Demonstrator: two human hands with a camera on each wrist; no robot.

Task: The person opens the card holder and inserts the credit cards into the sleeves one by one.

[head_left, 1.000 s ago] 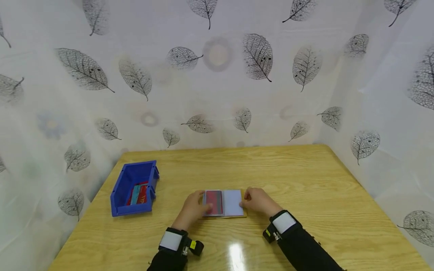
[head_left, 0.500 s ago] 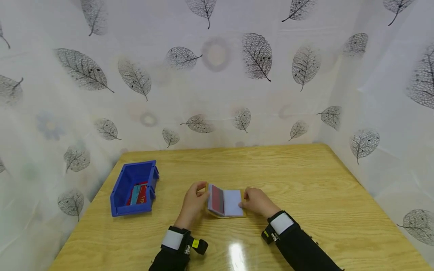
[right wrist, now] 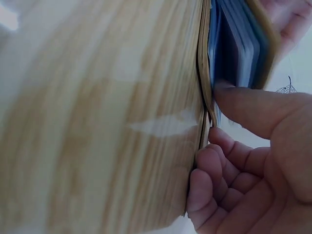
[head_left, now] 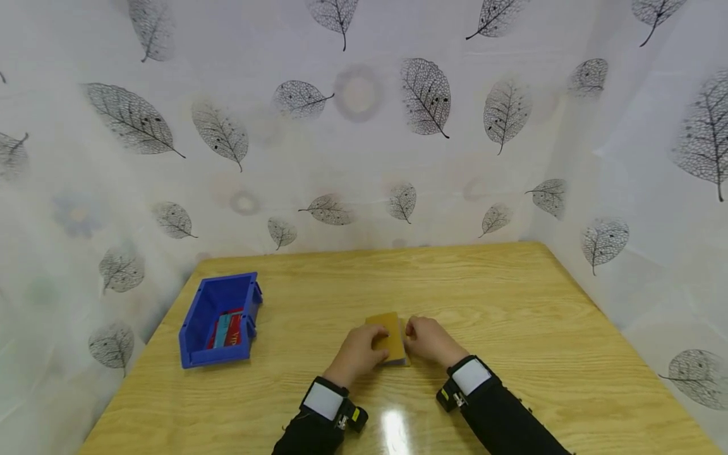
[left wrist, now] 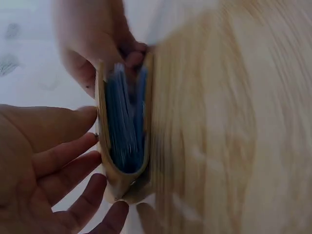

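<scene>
A small card holder (head_left: 392, 338) with a tan cover lies near the middle of the table, its cover folded over but not flat. Clear and bluish sleeves (left wrist: 124, 117) show between the two covers in the left wrist view. My left hand (head_left: 361, 349) rests its fingertips and thumb against the outside of the raised cover and spine. On the other side, my right hand (head_left: 432, 340) pinches the lower cover's edge; its thumb (right wrist: 253, 109) lies inside and its other fingers are curled. What the sleeves contain is hidden.
A blue plastic bin (head_left: 188, 354) stands at the table's left, with red and teal cards (head_left: 229, 330) inside. The wooden table (head_left: 483, 291) meets a leaf-patterned curtain (head_left: 352, 151) at the back and sides.
The card holder lay spread flat, showing a red card and a white page. My left hand has lifted its left cover and swung it rightward over the pages. My right hand has hardly moved.
</scene>
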